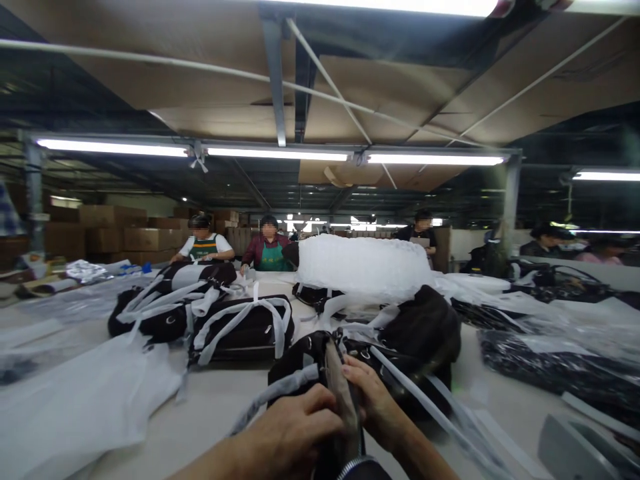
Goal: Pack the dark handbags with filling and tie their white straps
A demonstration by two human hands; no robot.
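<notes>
A black bag (295,357) lies right in front of me, its long zippered mouth spread apart so that the pale lining (340,380) shows. My left hand (303,423) is curled at the left side of this mouth, fingertips partly hidden against the bag. On the opposite side, my right hand (367,393) grips the edge, fingers over the rim. A wrapped grey-white strap (280,390) comes off the bag's left side. Near the bottom edge, a curved piece of zipper (353,467) is visible.
More black bags with white-wrapped straps (245,327) lie ahead on the pale table (200,413). White sheeting (100,400) covers the left. A big white bundle (363,263) stands behind. Plastic-wrapped black goods (540,367) and a grey box-like object (575,447) are at right. Co-workers (270,250) sit across.
</notes>
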